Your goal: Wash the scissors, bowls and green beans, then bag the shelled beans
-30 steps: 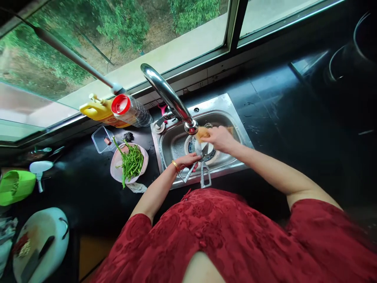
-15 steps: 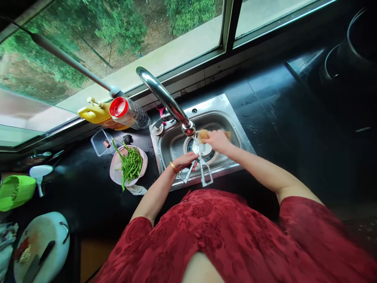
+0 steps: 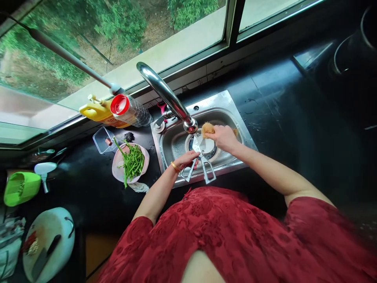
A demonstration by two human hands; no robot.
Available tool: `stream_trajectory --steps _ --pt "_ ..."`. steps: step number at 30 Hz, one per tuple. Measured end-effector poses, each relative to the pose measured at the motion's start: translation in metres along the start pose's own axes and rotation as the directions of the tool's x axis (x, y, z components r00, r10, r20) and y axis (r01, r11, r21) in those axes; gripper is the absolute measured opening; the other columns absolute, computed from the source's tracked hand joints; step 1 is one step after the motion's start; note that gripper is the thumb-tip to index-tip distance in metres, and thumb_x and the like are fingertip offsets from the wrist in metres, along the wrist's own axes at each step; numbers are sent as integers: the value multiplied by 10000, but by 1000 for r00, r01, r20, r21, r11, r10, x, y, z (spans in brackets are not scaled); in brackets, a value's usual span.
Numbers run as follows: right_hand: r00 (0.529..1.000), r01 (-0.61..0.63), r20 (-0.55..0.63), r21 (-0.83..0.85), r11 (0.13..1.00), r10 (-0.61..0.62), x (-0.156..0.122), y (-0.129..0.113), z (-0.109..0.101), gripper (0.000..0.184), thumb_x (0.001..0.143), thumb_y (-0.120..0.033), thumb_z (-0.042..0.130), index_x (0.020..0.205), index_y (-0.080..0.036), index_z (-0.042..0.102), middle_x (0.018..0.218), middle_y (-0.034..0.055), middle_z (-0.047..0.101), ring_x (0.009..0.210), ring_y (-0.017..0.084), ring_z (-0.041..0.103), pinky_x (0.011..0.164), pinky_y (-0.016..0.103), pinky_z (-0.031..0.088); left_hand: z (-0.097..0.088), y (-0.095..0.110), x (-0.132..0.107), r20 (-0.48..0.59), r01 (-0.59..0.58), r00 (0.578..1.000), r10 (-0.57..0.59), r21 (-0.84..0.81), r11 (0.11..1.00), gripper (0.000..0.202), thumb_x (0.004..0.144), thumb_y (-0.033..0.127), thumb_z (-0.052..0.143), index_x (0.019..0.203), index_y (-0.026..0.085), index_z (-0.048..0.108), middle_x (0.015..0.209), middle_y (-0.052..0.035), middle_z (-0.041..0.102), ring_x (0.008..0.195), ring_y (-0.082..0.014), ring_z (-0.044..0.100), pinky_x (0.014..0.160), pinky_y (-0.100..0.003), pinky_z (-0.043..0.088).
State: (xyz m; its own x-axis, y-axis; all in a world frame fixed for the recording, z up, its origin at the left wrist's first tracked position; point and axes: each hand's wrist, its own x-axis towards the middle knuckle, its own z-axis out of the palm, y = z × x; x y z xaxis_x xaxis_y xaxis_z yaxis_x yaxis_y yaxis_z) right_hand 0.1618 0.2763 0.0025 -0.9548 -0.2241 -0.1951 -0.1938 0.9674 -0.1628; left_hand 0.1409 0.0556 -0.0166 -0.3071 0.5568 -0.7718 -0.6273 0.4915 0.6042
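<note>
Left hand [image 3: 188, 159] pinches the splayed scissors [image 3: 201, 155] near the pivot, below the tap [image 3: 191, 125]; right hand [image 3: 225, 138] grips a tan scrubber [image 3: 207, 129], fingers bunched; best strokes (I'd judge) run pivot to tip, fingertips clear of edges.

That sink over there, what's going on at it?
At the sink, a person's left hand holds metal scissors near the pivot, with the handles spread apart. The right hand grips a tan scrubber close to the blades. Beneath them, a white dish with a patterned rim lies in the sink, and the faucet arches over it.
</note>
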Motion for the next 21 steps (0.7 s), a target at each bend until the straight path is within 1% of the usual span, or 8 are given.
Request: stream_trajectory --steps 2,4,7,9,12,14,18,21 --pt "993 114 7 19 993 -114 -2 -7 0 403 966 -229 333 1250 -323 603 1107 107 549 918 215 461 721 320 206 -1 1 0 -10 8 1000 -8 3 1000 328 881 491 540 866 190 410 542 51 540 382 -101 535 384 -159 337" --pt "991 116 69 36 993 -118 0 -9 5 398 967 -233 332 1237 -315 613 1101 109 548 916 213 464 727 318 216 0 2 0 -10 14 1000 -14 10 1000 342 877 507 536 861 188 416 545 52 533 376 -95 518 396 -170 350" --pt "989 -108 107 32 994 104 7 8 15 396 974 -277 329 1257 -314 604 1104 113 533 894 206 467 733 310 239 2 5 0 -49 25 999 -19 120 992 316 908 493 483 892 180 447 566 44 536 403 -96 517 440 -190 373" --pt "972 -231 54 39 972 228 7 25 17 399 976 -322 333 1284 -326 586 1105 113 519 883 203 466 733 306 257 2 10 -3 -170 48 985 10 333 942 255 935 421 449 944 171 500 577 31 538 455 -110 530 499 -212 399" --pt "946 -311 -69 82 947 316 -9 44 13 420 978 -339 325 1324 -315 561 1069 111 509 841 191 459 708 302 272 2 19 -12 -389 136 893 225 713 688 241 918 322 491 1108 205 582 655 -10 581 625 -164 592 642 -259 427" --pt "923 -341 -149 113 933 355 -26 47 4 431 981 -324 314 1334 -291 558 1033 108 504 807 178 449 688 299 271 2 24 -19 -425 194 819 385 837 512 353 914 302 497 1261 269 558 747 -47 614 753 -216 618 715 -298 418" --pt "907 -312 -254 126 942 335 -50 30 -21 442 985 -322 301 1339 -248 556 1005 109 499 814 180 439 689 296 273 5 27 -25 -386 310 722 574 922 230 476 944 189 375 1390 331 464 877 -115 610 883 -271 585 782 -376 388" --pt "969 -138 -195 91 986 153 -40 -2 -28 411 978 -323 333 1306 -292 579 1015 107 516 857 194 452 702 300 266 5 28 -19 -250 338 712 657 941 -8 532 927 103 320 1387 324 467 914 -128 587 925 -266 537 804 -402 365"
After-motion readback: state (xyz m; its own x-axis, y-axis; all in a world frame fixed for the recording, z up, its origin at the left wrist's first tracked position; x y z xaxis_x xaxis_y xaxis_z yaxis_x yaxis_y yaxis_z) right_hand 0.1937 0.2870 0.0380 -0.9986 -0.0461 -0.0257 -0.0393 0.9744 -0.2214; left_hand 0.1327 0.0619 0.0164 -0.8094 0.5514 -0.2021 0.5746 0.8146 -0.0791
